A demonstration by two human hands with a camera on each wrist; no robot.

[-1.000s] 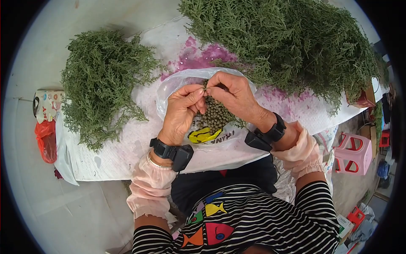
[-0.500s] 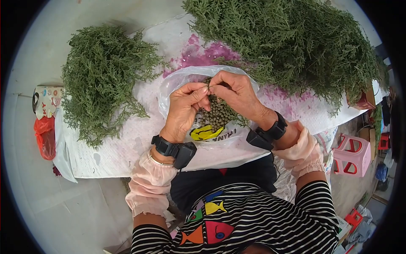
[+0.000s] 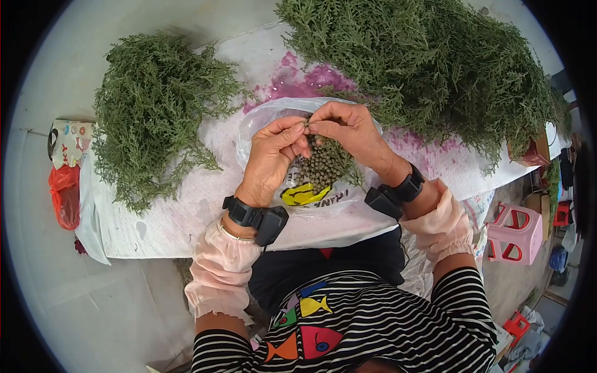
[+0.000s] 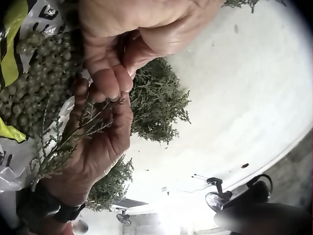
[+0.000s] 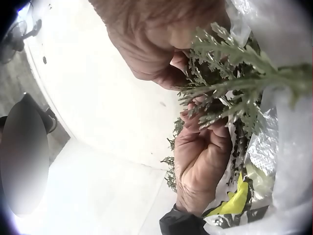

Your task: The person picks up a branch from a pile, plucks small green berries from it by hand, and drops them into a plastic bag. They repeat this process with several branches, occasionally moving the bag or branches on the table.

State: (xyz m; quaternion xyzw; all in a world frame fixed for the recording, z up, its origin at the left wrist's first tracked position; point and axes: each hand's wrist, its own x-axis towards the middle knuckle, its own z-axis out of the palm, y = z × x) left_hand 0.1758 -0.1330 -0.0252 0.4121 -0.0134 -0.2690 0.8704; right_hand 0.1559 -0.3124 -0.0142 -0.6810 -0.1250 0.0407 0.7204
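Over an open white plastic bag (image 3: 254,124), the two hands meet fingertip to fingertip. My right hand (image 3: 353,138) holds an evergreen sprig (image 4: 61,144) whose leafy stem trails back beneath the palm toward the wrist. At the sprig's tip, my left hand (image 3: 268,158) pinches with thumb and forefinger, right against the right fingertips. What lies between the fingertips is mostly hidden. Small round grey-green berries (image 3: 323,165) fill the bag's middle, below the hands. The right wrist view shows the sprig's scaly leaves (image 5: 234,78) close to the camera.
A large heap of evergreen branches (image 3: 423,68) covers the table's far right, and a smaller pile (image 3: 161,118) lies on the left. The white table cover (image 3: 161,239) has purple stains. A pink stool (image 3: 516,233) stands on the floor at right; a red bag (image 3: 65,196) is at left.
Both hands stay together over the bag, with only slight finger movement at the sprig's tip. The head view has shifted slightly.
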